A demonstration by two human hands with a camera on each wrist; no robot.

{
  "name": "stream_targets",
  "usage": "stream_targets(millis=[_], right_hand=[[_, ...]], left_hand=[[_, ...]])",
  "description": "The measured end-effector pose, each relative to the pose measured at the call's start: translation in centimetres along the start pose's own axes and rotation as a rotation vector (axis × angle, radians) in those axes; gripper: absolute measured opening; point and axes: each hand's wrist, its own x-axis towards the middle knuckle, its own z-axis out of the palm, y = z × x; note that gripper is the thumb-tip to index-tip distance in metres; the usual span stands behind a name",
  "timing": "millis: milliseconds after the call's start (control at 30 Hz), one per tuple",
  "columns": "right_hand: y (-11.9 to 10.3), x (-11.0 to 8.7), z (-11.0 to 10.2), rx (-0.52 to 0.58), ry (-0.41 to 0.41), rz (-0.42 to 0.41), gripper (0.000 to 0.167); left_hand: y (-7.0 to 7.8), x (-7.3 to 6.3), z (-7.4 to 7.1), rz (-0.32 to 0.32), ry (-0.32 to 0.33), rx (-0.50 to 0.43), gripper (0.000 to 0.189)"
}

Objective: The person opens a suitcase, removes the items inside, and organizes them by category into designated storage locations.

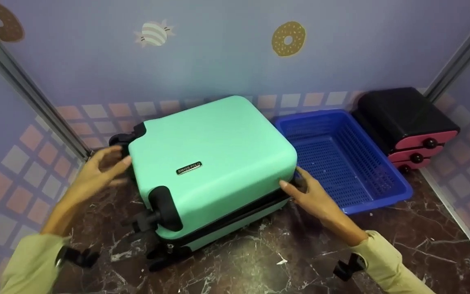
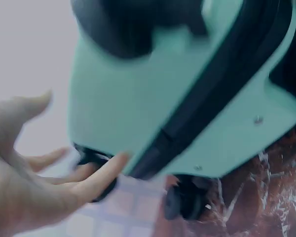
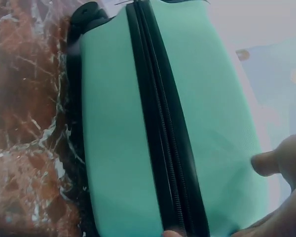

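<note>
The suitcase (image 1: pixel 214 159) lies on the floor (image 1: pixel 255 265), basket (image 1: pixel 324 163) at its three o'clock. The left hand (image 1: pixel 94 173), fingers apart, is at its nine o'clock, beside a wheel (image 1: pixel 120 139). The right hand (image 1: pixel 314 198) touches its four o'clock corner; whether clamped, I cannot tell.

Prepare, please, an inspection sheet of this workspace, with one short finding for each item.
Surface: dark marbled floor with pale veins.
Job's things: mint-green suitcase, lying on its broad side.
Clutter: blue basket beside the suitcase; black drawer unit with pink fronts, right of the basket.
Hands: left hand at the suitcase's wheeled end, contact unclear; right hand holds the opposite end at a corner.
Cables: nothing seen.
Surroundings: lilac walls with doughnut, sweet and tile patterns.
</note>
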Motion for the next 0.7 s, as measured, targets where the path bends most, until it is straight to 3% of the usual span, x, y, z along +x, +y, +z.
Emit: stream_targets(millis=[133, 267, 333, 500, 567, 700], right_hand=[[0.4, -1.0, 0.5, 0.076, -0.015, 0.116, 0.092], [0.8, -1.1, 1.7, 0.268, -0.047, 0.154, 0.095], [0.7, -0.9, 2.2, 0.311, -0.062, 0.149, 0.095], [-0.4, -0.4, 3.2, 0.3, -0.059, 0.179, 0.1], [-0.7, -0.1, 3.4, 0.299, -0.053, 0.204, 0.102], [-1.2, 0.9, 3.7, 0.31, -0.076, 0.229, 0.103]], left_hand=[[-0.6, 2.5, 0.1, 0.07, 0.048, 0.016, 0.085], [0.1, 3.6, 0.3, 0.063, 0.029, 0.169, 0.092], [0.6, 3.9, 0.2, 0.055, -0.003, 0.234, 0.094], [0.9, 3.3, 0.0, 0.032, -0.058, 0.181, 0.091], [0.6, 2.7, 0.1, 0.032, -0.047, 0.156, 0.09], [0.1, 0.9, 0.3, 0.038, 0.015, 0.201, 0.089]])
